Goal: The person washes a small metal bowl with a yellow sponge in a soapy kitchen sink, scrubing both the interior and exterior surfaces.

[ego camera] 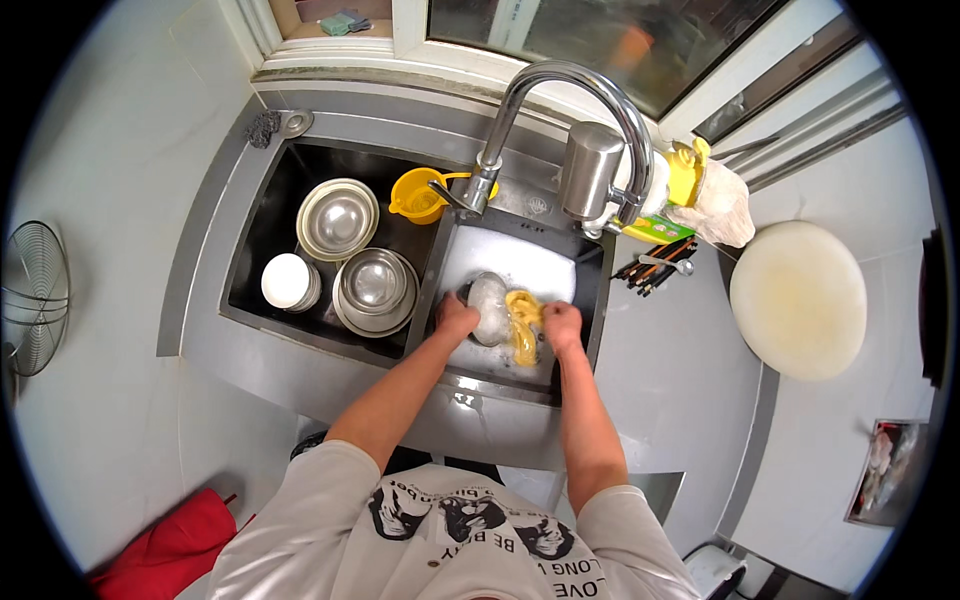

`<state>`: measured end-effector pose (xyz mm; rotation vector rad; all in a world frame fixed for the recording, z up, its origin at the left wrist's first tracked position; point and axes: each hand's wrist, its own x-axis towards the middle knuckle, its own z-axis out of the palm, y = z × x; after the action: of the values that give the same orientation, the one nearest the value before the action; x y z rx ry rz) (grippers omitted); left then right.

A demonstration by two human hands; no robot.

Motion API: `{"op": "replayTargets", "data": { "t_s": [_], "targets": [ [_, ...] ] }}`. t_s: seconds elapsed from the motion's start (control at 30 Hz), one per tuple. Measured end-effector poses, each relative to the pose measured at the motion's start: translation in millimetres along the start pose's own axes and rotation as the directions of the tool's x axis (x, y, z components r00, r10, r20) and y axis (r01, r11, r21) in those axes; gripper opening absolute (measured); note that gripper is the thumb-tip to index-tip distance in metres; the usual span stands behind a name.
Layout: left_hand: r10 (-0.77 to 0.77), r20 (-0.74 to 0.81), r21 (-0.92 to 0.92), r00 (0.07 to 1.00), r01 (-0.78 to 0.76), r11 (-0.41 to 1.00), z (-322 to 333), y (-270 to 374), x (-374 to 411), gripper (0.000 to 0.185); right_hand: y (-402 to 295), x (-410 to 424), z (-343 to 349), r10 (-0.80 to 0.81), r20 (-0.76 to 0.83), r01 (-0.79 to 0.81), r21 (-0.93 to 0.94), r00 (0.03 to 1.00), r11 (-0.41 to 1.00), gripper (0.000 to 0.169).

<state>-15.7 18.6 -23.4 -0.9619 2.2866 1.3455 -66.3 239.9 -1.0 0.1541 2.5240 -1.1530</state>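
Over the right basin (517, 382), which holds white suds, my left hand (459, 318) grips the edge of a foam-covered bowl (489, 309). The bowl is tilted on its side, and foam hides much of its surface. My right hand (562, 325) grips a wet yellow cloth (523, 346) just right of the bowl; the cloth hangs down into the suds. Suds lie around both hands.
The left basin (259, 225) holds stacked metal bowls (349, 217), more nested bowls (375, 281), white bowls (286, 281) and a yellow strainer (417, 193). A chrome faucet (517, 86) arches above the right basin. Chopsticks (656, 268) and a spoon (684, 266) lie right, near a round cutting board (799, 300).
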Motion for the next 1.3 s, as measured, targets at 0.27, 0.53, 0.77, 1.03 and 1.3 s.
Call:
{"op": "replayTargets", "data": {
  "t_s": [0.27,0.53,0.77,1.03,1.3],
  "targets": [
    [-0.022,0.067,-0.135,0.997,0.031,0.990,-3.0,5.3,-10.4,0.033,18.2,-5.3,26.7,-0.365,0.014,0.327,-0.479,0.931,0.815,0.039],
    [0.108,0.057,0.049,0.992,-0.111,0.993,-6.6,7.5,-14.8,0.035,20.4,5.2,37.8,0.053,0.294,0.128,-0.561,0.954,0.818,0.036],
    [0.122,0.014,0.120,0.992,-0.122,0.985,-6.8,6.5,-11.0,0.035,3.7,-5.7,18.9,0.111,0.015,-0.092,-0.463,0.994,0.882,0.048],
    [0.011,0.026,-0.027,1.000,-0.010,1.000,2.4,-5.9,2.5,0.040,-73.9,-18.4,-14.0,-0.125,-0.017,0.122,-0.133,0.992,0.984,0.032],
    [-0.112,0.334,-0.403,0.936,0.249,0.881,-11.0,18.2,-15.5,0.048,-44.7,-31.5,59.1,-0.572,0.248,0.609,-0.502,0.782,0.614,0.028]
  ]
}}
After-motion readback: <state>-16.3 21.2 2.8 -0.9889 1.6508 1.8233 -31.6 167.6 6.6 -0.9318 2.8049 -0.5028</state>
